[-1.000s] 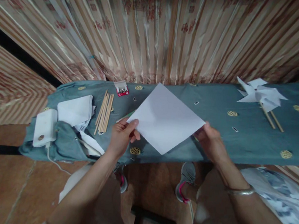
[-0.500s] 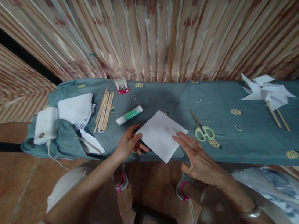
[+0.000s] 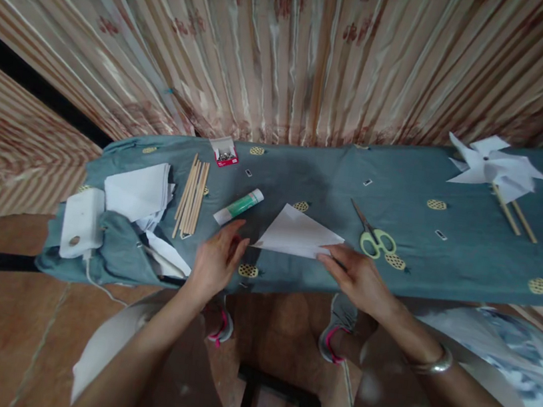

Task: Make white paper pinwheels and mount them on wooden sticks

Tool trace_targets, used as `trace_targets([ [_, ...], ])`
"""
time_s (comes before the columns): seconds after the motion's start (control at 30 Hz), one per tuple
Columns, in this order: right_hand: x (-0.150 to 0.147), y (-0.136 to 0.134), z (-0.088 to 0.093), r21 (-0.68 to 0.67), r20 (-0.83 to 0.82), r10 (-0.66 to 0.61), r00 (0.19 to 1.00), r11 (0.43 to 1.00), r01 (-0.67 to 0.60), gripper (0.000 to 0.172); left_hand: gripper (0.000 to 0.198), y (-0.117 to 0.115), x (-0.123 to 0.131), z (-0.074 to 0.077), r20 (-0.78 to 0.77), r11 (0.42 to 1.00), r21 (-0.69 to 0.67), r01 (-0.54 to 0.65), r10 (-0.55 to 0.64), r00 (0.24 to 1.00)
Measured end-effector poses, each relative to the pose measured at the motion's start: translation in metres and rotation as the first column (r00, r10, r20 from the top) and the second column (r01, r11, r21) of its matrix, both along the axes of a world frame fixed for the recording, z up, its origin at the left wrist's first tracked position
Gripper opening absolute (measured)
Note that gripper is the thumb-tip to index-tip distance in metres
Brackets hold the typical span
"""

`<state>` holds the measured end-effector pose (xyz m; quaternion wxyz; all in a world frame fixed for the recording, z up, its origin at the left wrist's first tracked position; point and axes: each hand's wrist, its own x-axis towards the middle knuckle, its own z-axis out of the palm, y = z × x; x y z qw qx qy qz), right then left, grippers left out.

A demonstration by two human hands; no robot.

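Note:
A white sheet of paper is folded into a triangle just above the blue-green cloth, its straight edge toward me. My right hand pinches its right corner between thumb and fingers. At the left corner is my left hand, fingers curled and thumb tip against the paper. A green and white glue stick lies just beyond my left hand. To the right of the paper, scissors with light green handles lie with their blades pointing away.
Left on the cloth are several wooden sticks, a stack of white paper and a white device with a cord. A small red box of metal pieces sits behind. Paper pinwheels on sticks lie far right.
The flat square sheet has become a triangle, its near corner folded over. My left hand has come out from beneath the paper to its left corner; my right hand now pinches the right corner.

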<state>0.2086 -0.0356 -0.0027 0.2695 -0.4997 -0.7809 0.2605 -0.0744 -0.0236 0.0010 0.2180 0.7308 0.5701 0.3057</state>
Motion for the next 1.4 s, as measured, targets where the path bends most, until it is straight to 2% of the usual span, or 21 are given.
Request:
trace_targets([
  [0.07, -0.004, 0.010, 0.003, -0.030, 0.027, -0.045, 0.999, 0.999, 0.046, 0.028, 0.032, -0.002, 0.006, 0.002, -0.091, 0.965, 0.225, 0.133, -0.115, 0.989],
  [0.13, -0.010, 0.020, 0.005, -0.037, 0.039, -0.080, 0.996, 0.996, 0.081, 0.029, 0.038, -0.007, 0.018, -0.001, -0.171, 0.885, 0.341, 0.318, -0.275, 0.946],
  [0.2, -0.016, 0.029, 0.004, -0.053, 0.041, -0.086, 0.995, 0.995, 0.089, 0.028, 0.044, -0.012, 0.032, -0.007, -0.267, 0.831, 0.339, 0.442, -0.365, 0.892],
  [0.27, -0.022, 0.039, 0.002, -0.074, 0.035, -0.075, 0.997, 0.994, 0.078, 0.026, 0.047, -0.016, 0.042, -0.015, -0.354, 0.839, 0.263, 0.475, -0.374, 0.857],
  [0.37, -0.030, 0.051, -0.003, -0.102, 0.005, -0.071, 0.997, 0.992, 0.071, 0.026, 0.054, -0.019, 0.048, -0.025, -0.439, 0.866, 0.143, 0.478, -0.377, 0.815],
  [0.5, -0.039, 0.063, -0.011, -0.070, -0.027, -0.126, 0.992, 0.990, 0.124, 0.026, 0.063, -0.020, 0.048, -0.028, -0.498, 0.890, 0.066, 0.450, -0.362, 0.788],
  [0.63, -0.045, 0.067, -0.018, 0.002, -0.002, -0.212, 0.977, 0.977, 0.212, 0.025, 0.064, -0.021, 0.047, -0.026, -0.517, 0.890, 0.069, 0.450, -0.354, 0.779],
  [0.77, -0.049, 0.068, -0.023, 0.067, 0.006, -0.230, 0.973, 0.971, 0.229, 0.024, 0.064, -0.020, 0.047, -0.026, -0.520, 0.888, 0.067, 0.455, -0.359, 0.775],
  [1.4, -0.064, 0.077, -0.030, 0.158, 0.111, -0.321, 0.940, 0.940, 0.303, 0.023, 0.067, -0.017, 0.046, -0.030, -0.515, 0.892, 0.037, 0.450, -0.369, 0.774],
])
